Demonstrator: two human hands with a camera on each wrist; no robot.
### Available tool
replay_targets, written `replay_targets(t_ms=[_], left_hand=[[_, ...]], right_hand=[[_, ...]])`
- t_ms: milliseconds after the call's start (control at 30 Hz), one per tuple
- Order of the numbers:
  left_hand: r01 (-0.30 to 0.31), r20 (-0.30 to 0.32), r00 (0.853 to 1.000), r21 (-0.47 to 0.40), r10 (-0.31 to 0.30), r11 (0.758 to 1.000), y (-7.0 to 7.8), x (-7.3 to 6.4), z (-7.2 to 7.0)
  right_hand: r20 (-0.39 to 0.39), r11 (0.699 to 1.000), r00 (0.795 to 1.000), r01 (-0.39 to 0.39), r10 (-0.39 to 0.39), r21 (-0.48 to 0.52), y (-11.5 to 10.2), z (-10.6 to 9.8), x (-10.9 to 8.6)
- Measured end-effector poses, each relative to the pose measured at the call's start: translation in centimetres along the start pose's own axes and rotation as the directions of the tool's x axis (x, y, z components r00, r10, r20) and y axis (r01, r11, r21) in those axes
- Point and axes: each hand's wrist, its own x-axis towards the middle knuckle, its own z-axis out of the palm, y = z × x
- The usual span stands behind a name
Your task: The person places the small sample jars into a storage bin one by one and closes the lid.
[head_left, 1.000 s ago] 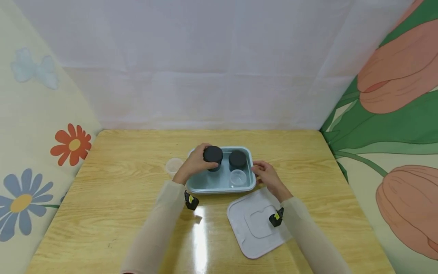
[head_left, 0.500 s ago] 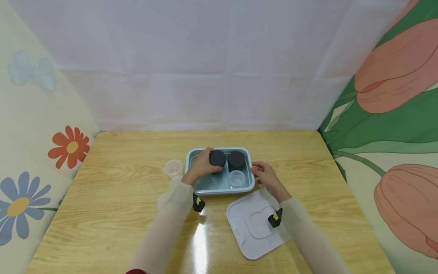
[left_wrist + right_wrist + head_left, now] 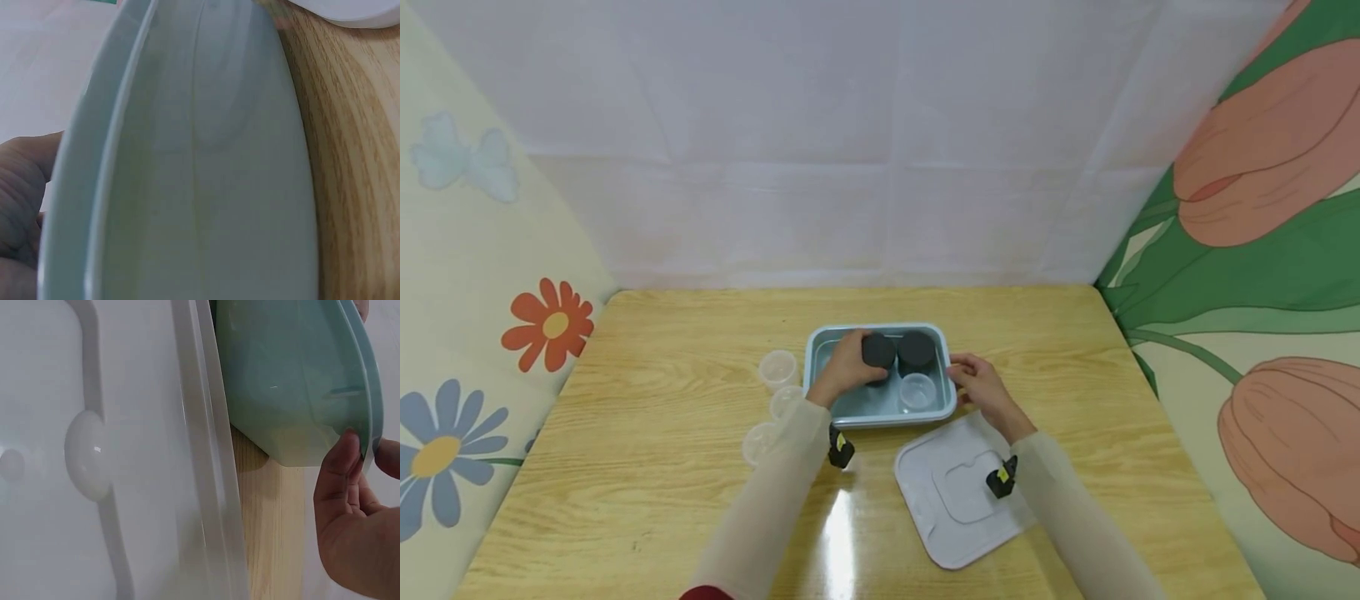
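A: Left hand [image 3: 846, 367] grips a black-topped cylinder [image 3: 878, 353] in the blue tub [image 3: 865, 405], beside its black twin [image 3: 917, 351]. Right hand [image 3: 983, 390] pinches the right rim [image 3: 375, 394].
B: Handling?
A: Rim steady, cylinder upright, I'd judge.
B: Room?
A: Leftward and frontward, probably; see-through cup [image 3: 917, 392] crowds front-right.

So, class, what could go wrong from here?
The left sleeve, right beside the clear plastic pieces, might knock them. The black cylinder in the left fingers could bump the second black cylinder beside it. The right fingers pinch the blue box; a tug might tip it.
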Motion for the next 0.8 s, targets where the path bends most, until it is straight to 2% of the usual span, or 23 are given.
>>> replay_targets(t_ms=[467, 800], left_hand=[[0.052, 0.022, 0.998, -0.030, -0.052, 0.998, -0.4, -0.2, -0.5], [0.047, 0.038, 0.998, -0.030, -0.045, 0.998, -0.1, -0.6, -1.3]], right_hand=[[0.005, 1.000, 1.000, -0.008, 0.008, 0.006, -0.1, 0.1, 0.1], [0.002, 1.000, 1.000, -0.006, 0.006, 0.008, -0.1, 0.0, 0.0]])
